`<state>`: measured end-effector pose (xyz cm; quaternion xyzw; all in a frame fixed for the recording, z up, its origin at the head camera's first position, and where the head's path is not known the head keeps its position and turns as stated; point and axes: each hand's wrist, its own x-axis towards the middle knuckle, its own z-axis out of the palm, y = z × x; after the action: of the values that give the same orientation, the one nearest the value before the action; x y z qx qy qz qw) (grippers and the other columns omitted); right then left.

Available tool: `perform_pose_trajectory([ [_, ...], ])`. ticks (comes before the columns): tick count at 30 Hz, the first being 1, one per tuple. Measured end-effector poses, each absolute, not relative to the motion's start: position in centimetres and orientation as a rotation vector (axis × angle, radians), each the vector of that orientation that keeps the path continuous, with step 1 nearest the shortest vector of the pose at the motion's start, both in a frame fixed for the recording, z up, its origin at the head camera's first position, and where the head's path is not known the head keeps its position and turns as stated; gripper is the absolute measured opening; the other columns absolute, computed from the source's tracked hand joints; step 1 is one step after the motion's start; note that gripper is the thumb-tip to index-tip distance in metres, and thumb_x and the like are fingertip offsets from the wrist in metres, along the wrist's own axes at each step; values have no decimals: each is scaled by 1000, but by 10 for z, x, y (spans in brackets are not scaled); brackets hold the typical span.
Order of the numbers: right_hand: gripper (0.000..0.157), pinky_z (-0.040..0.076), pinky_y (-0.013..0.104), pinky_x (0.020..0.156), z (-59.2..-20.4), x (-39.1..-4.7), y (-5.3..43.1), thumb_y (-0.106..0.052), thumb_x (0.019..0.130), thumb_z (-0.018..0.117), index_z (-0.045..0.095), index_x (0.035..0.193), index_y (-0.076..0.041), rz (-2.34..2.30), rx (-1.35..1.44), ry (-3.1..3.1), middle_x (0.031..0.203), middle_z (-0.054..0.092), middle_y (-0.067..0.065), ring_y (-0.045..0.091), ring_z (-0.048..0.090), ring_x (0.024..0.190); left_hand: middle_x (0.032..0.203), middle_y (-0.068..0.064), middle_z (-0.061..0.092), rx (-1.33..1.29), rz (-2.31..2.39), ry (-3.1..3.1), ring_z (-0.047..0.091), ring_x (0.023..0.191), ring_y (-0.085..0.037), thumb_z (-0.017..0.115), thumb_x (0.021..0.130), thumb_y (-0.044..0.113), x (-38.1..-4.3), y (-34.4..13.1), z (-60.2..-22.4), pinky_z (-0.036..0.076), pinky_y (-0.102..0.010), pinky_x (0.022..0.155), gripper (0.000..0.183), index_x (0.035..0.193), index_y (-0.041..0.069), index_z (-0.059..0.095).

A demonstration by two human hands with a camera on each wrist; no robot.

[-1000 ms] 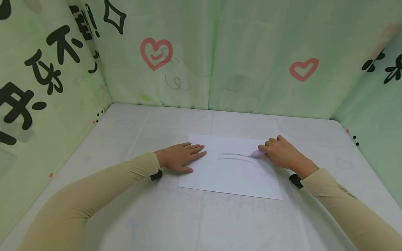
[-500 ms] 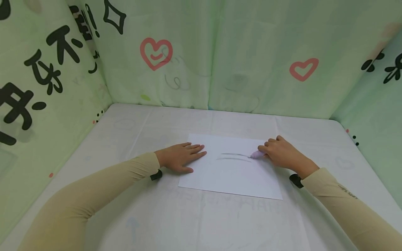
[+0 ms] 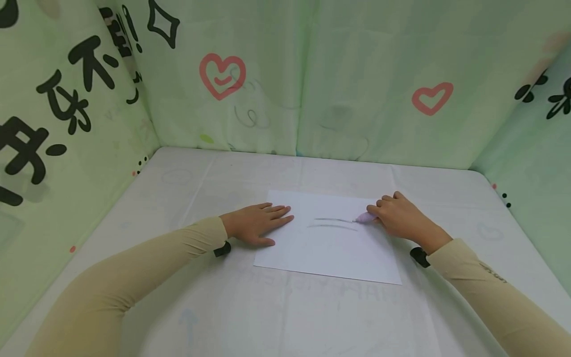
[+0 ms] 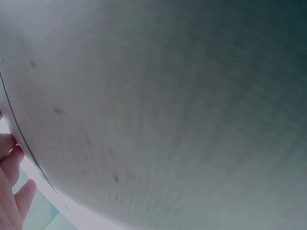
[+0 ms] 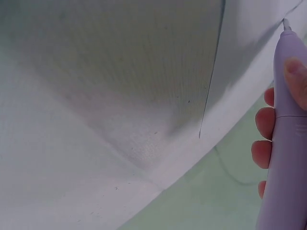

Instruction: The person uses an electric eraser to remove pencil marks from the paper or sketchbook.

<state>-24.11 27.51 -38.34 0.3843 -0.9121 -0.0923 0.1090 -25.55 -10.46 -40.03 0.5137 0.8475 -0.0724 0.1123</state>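
Note:
A white sheet of paper [image 3: 330, 258] lies on the table with two dark, roughly parallel lines [image 3: 332, 226] across its middle. My left hand [image 3: 256, 224] rests flat on the paper's left part, fingers spread; some of its fingers [image 4: 10, 165] show at the left edge of the left wrist view. My right hand [image 3: 401, 218] grips a thick lilac pen-shaped electric eraser [image 5: 289, 143], thumb on one side and fingers curled round the other. Its narrow tip touches the paper at the right end of the upper line. The right hand covers the paper's far right corner.
A white cloth with faint printed marks covers the table [image 3: 214, 312]. Green curtains [image 3: 357, 64] with hearts and black characters enclose the back and both sides. Small dark specks dot the cloth in the right wrist view.
The eraser's tip has shifted very slightly, staying around the right end of the upper line. My left hand and the paper keep their places.

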Motion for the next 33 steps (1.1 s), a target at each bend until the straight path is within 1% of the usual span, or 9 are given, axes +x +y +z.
perform_pose_trajectory([
  [7,19,41,38,63,-383,-241,276,-8,75,75,60,85,-11,-256,1176,-2667,69,61,4,22,56,67,159,-9,12,1506,-224,2486,16,147,-23,39,96,50,-257,-104,-402,16,-42,119,72,152,13,13],
  [12,15,42,39,63,-382,-242,275,-9,76,74,61,85,-11,-283,1131,-2674,72,64,7,23,57,68,159,-9,12,1503,-221,2486,16,147,-23,39,96,50,-257,-105,-402,16,-42,119,72,152,13,12],
  [27,18,40,38,63,-382,-242,274,-8,75,75,60,85,-12,-256,1187,-2651,69,60,3,21,56,66,159,-9,11,1490,-221,2481,14,147,-22,38,96,50,-257,-104,-402,14,-42,120,72,153,14,11],
  [33,17,40,37,62,-383,-243,274,-8,75,75,60,84,-12,-270,1170,-2630,69,61,4,22,56,66,159,-9,11,1482,-213,2480,15,147,-23,39,96,49,-255,-104,-399,15,-42,120,72,152,13,12],
])
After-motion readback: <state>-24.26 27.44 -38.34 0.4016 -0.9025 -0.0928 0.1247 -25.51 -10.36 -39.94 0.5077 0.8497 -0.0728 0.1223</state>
